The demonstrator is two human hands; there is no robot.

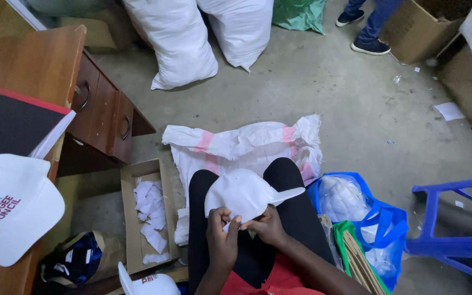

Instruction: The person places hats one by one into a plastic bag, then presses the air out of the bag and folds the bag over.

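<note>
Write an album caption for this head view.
Both hands, left hand and right hand, hold a white cap on the lap above a cardboard box.
</note>
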